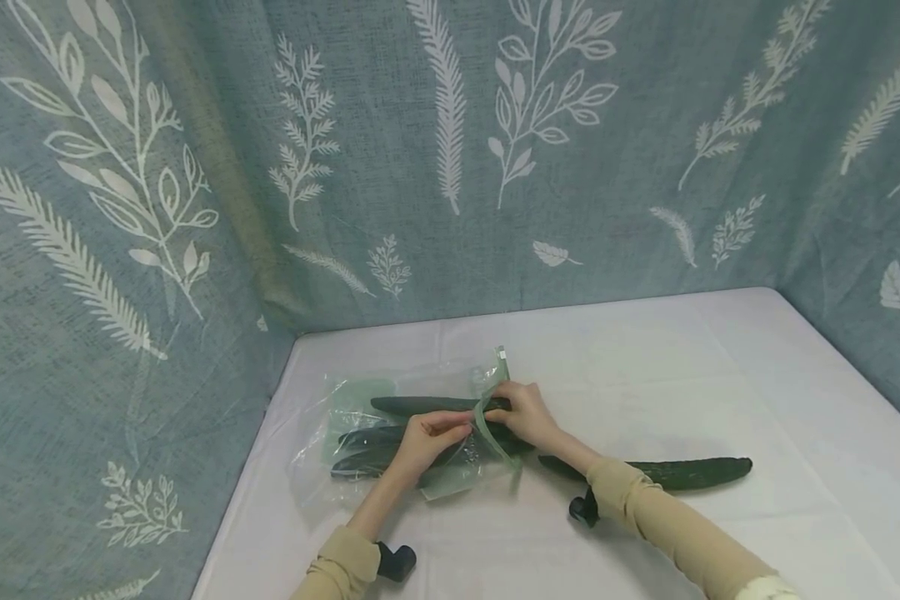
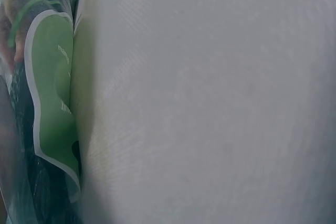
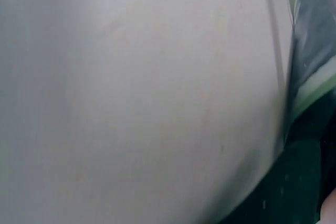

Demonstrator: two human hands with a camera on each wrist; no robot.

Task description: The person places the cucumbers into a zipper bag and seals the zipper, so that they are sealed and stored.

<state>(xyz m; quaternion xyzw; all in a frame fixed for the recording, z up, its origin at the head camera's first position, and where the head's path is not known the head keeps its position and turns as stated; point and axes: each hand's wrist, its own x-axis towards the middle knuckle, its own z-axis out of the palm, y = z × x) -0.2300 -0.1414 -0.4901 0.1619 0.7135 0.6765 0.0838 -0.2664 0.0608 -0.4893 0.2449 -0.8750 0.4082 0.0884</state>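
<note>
A clear zip bag (image 1: 438, 487) with a green zip strip (image 1: 491, 437) lies flat, its mouth toward the right. Inside it are an upper cucumber (image 1: 412, 406), a middle cucumber (image 1: 363, 437) and a lower cucumber (image 1: 356, 464); two stick out toward the mouth. My left hand (image 1: 423, 442) pinches the bag's film near the mouth, thumb against fingers. At the strip, my right hand (image 1: 527, 414) pinches the bag's edge over the cucumber ends. The left wrist view shows the bag's green label (image 2: 52, 87); in the right wrist view a dark cucumber (image 3: 278, 192) lies below the bag's edge.
Another cucumber (image 1: 697, 473) lies outside the bag on the right, partly behind the right forearm. A white cloth (image 1: 690, 375) covers the table. Blue-green curtains (image 1: 450, 250) with white leaf patterns hang along the back and both sides.
</note>
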